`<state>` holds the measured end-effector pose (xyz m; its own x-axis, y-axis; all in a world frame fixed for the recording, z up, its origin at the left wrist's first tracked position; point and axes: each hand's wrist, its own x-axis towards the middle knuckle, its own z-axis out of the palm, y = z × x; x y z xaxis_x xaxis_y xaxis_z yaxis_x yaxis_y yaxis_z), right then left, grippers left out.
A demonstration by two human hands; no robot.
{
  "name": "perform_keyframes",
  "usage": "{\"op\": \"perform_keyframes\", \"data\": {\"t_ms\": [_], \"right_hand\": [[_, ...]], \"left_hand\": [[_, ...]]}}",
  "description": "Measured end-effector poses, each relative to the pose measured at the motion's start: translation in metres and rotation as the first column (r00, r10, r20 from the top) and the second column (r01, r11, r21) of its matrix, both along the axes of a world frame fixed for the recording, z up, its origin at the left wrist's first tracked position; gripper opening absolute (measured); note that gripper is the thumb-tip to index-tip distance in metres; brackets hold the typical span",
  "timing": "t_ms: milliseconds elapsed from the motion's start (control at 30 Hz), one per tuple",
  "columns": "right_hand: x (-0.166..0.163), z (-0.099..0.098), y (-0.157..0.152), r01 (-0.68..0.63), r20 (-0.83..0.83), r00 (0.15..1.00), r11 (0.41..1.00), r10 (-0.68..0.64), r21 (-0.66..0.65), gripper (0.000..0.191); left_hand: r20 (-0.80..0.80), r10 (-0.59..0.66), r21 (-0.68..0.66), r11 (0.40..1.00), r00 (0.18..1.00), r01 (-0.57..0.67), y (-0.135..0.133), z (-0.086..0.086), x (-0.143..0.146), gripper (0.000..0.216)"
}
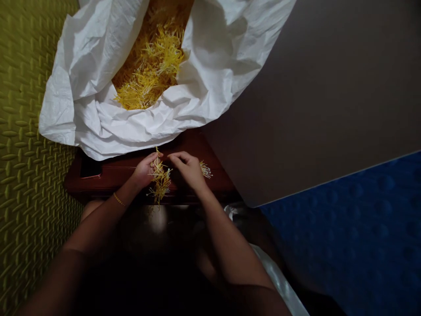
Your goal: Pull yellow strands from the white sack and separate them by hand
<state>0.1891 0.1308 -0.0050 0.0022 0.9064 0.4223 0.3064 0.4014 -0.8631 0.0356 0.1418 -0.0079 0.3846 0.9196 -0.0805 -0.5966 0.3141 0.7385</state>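
Observation:
My left hand holds a tuft of thin yellow strands upright between its fingers, and a gold-coloured bracelet circles that wrist. My right hand hangs palm-down with curled fingers, its fingertips close to the top of the tuft. A smaller bunch of the same strands sticks out past the right hand's outer side; I cannot tell whether that hand holds it. A white woven sack lies open ahead, with a heap of yellow strands inside.
Under my hands is a dark reddish-brown wooden surface, with the sack resting over its far edge. A green textured mat lies to the left, a blue dimpled mat to the right, and a grey-brown board slants beside the sack.

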Motion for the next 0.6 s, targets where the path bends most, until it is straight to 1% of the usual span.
{"op": "perform_keyframes", "data": {"t_ms": [67,133,267,333,400,500,567,600], "right_hand": [[-0.011,-0.001,-0.004,-0.089,-0.068,0.994,0.988,0.081,-0.124,0.025],[-0.017,-0.005,-0.005,-0.14,-0.107,0.987,0.968,0.12,-0.206,0.027],[-0.02,-0.013,-0.002,-0.174,-0.164,0.977,0.957,0.138,-0.23,0.024],[-0.02,-0.016,0.0,-0.186,-0.206,0.968,0.96,0.143,-0.208,0.022],[-0.018,-0.016,0.002,-0.16,-0.212,0.969,0.974,0.124,-0.161,0.019],[-0.013,-0.012,0.003,0.007,-0.143,0.99,1.0,-0.01,-0.019,0.014],[-0.01,-0.008,0.003,0.101,-0.087,0.992,0.992,-0.094,0.081,0.01],[-0.009,-0.006,0.002,0.125,-0.062,0.991,0.985,-0.118,0.118,0.009]], "left_hand": [[-0.041,0.052,0.023,0.998,0.998,-0.051,-0.001,0.001,0.001,0.012],[-0.091,0.097,0.063,0.994,0.991,-0.091,-0.002,0.001,0.001,0.012],[-0.156,0.112,0.13,0.987,0.981,-0.092,-0.004,0.001,0.003,0.014],[-0.162,0.121,0.162,0.982,0.979,-0.094,-0.004,0.001,0.005,0.015],[-0.179,0.141,0.2,0.974,0.974,-0.104,-0.004,0.0,0.005,0.015],[-0.271,0.179,0.231,0.966,0.946,-0.117,-0.003,-0.001,0.006,0.022],[-0.33,0.208,0.22,0.966,0.921,-0.139,-0.003,-0.003,0.007,0.024],[-0.349,0.219,0.206,0.967,0.911,-0.153,-0.003,-0.003,0.007,0.022]]}}
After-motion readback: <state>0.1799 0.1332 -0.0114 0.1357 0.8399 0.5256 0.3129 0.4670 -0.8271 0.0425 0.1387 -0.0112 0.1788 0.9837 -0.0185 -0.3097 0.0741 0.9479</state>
